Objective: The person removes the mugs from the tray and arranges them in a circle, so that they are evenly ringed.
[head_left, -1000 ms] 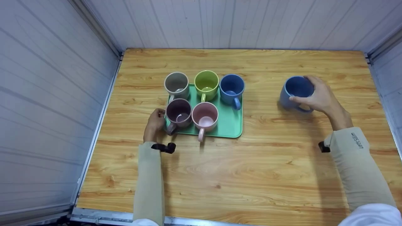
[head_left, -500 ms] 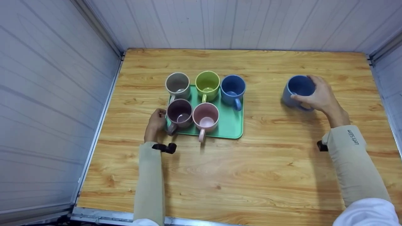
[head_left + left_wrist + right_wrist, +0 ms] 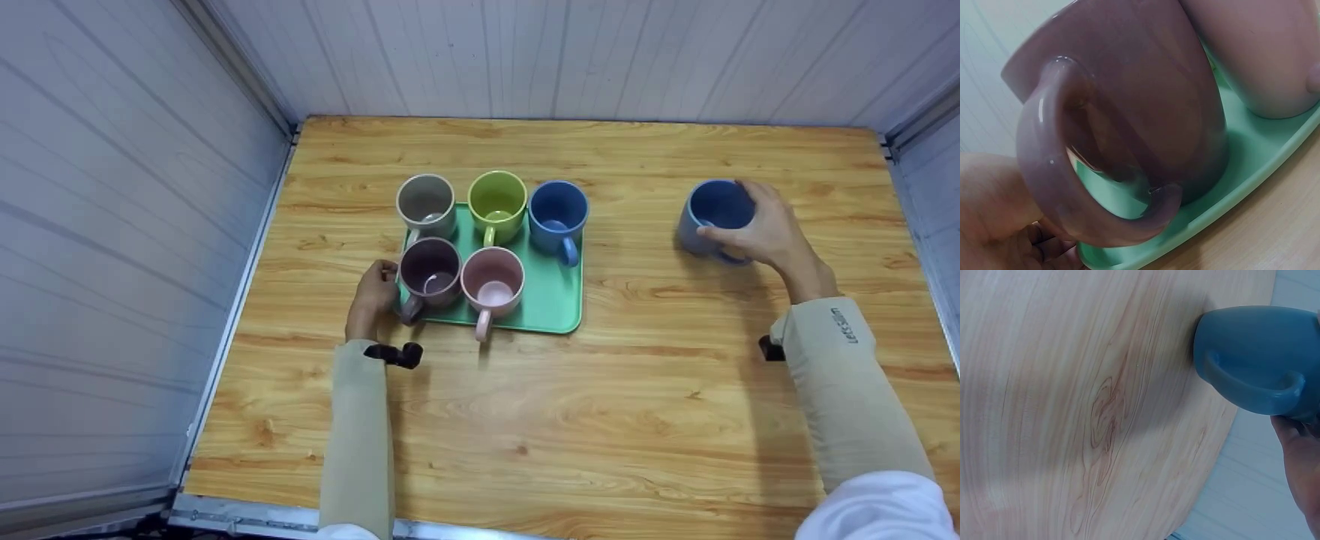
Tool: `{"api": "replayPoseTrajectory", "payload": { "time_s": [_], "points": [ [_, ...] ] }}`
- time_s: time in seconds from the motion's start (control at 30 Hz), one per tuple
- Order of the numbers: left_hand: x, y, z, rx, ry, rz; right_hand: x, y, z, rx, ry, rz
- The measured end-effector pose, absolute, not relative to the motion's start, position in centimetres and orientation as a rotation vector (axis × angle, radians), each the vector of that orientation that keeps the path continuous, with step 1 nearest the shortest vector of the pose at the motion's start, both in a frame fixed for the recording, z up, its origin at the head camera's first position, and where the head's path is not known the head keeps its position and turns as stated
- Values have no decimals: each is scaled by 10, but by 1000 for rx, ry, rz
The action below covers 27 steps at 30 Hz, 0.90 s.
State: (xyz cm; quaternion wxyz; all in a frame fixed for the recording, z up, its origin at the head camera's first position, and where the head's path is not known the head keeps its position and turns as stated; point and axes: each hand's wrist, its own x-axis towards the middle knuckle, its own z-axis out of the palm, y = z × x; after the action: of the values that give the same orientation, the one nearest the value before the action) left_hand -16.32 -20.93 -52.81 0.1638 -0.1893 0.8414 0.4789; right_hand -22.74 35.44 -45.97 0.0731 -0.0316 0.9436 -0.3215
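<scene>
Wooden tabletop [image 3: 600, 405] — blue mug [image 3: 711, 211] inside the curved right hand [image 3: 769, 229]

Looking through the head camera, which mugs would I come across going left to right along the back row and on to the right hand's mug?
Grey mug → yellow-green mug → brighter blue mug → duller blue mug, gripped by the right hand.

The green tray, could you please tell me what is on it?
On the tray stand a gray mug, a lime-green mug, a blue mug, a purple mug and a pink mug. The surface beneath them is covered.
</scene>
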Motion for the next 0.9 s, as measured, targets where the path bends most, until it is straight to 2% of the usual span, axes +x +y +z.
{"api": "replayPoseTrajectory", "payload": {
  "time_s": [0.53,0.9],
  "points": [
    [-163,-207,-527,-586,2401,1371,-238,353,-447,-138,2730,-805],
    [-164,-208,-527,-546,2415,1326,-246,364,-434,-67,2521,-763]
  ]
}}
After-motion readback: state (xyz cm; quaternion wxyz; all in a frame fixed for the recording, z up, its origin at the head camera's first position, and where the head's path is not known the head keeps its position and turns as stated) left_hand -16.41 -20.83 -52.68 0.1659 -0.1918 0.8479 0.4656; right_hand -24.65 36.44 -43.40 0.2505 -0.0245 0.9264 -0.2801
